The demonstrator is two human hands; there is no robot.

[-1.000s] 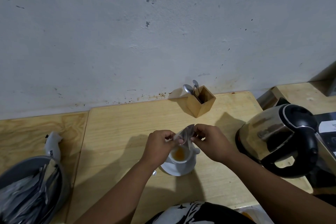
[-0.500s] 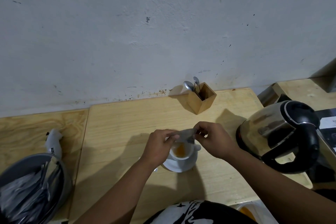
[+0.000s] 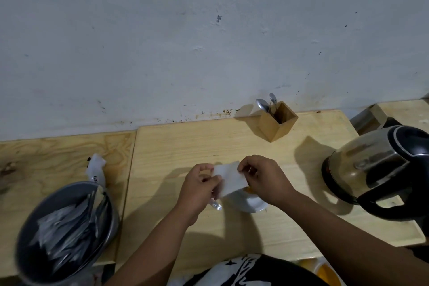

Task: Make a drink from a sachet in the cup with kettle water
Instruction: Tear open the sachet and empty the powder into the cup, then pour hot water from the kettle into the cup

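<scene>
A pale silvery sachet (image 3: 228, 177) is stretched flat between both hands just above the white cup. My left hand (image 3: 199, 187) pinches its left end and my right hand (image 3: 264, 177) pinches its right end. The cup (image 3: 249, 194) stands on a white saucer (image 3: 254, 207) and is mostly hidden behind the sachet; a bit of orange powder shows inside. A steel kettle (image 3: 376, 167) with a black lid and handle stands to the right on the wooden table (image 3: 176, 146). A small torn foil scrap (image 3: 215, 205) lies left of the saucer.
A wooden box (image 3: 277, 122) with spoons stands at the back near the wall. A grey bowl (image 3: 30, 234) full of sachets sits at the left, with a white object (image 3: 95, 169) behind it. A yellow container (image 3: 327, 274) shows at the bottom edge.
The sachet went from tipped upright over the cup to held flat and spread out between both hands. The hands moved slightly apart; the camera shifted a little.
</scene>
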